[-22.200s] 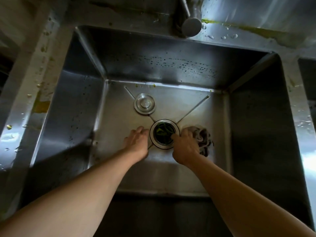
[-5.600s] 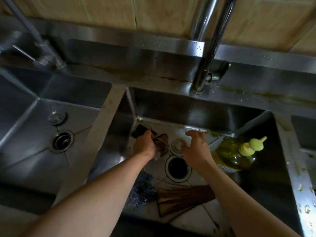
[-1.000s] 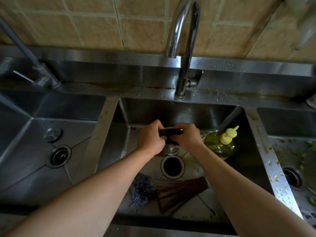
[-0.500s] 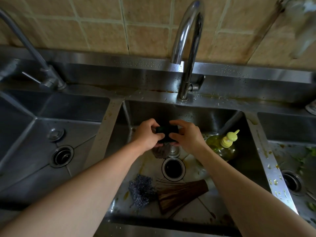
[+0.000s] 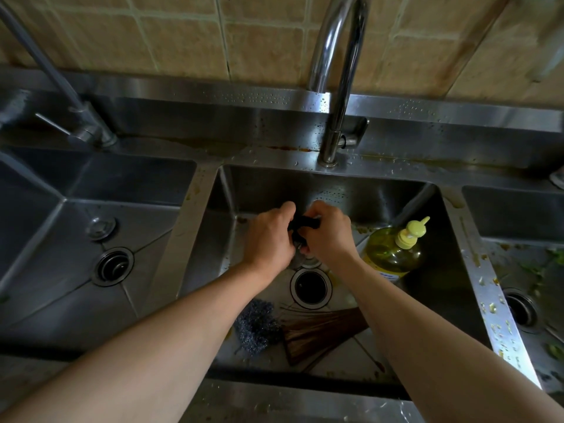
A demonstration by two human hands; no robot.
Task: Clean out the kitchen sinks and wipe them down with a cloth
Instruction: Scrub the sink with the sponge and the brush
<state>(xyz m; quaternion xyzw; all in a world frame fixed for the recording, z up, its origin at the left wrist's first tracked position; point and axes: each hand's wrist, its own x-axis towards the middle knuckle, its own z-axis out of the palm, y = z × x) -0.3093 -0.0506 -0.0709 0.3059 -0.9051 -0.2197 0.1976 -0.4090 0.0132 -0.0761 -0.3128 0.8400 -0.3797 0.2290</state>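
**Both hands closed together, arms outstretched**

Both bare forearms reach forward and converge. The left hand (image 5: 268, 236) and right hand (image 5: 328, 232) meet knuckle to knuckle, fingers curled around a small dark object (image 5: 302, 223), possibly a folded cloth; each grip looks tight.

Beige tiled wall (image 5: 189, 35), dim light

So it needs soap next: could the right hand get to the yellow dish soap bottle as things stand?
Probably yes: the bottle lies just right of the right hand with nothing between, but that hand must first release the black cloth.

Curled fingers (image 5: 317, 209) hide most of the dark cloth (image 5: 302, 223).
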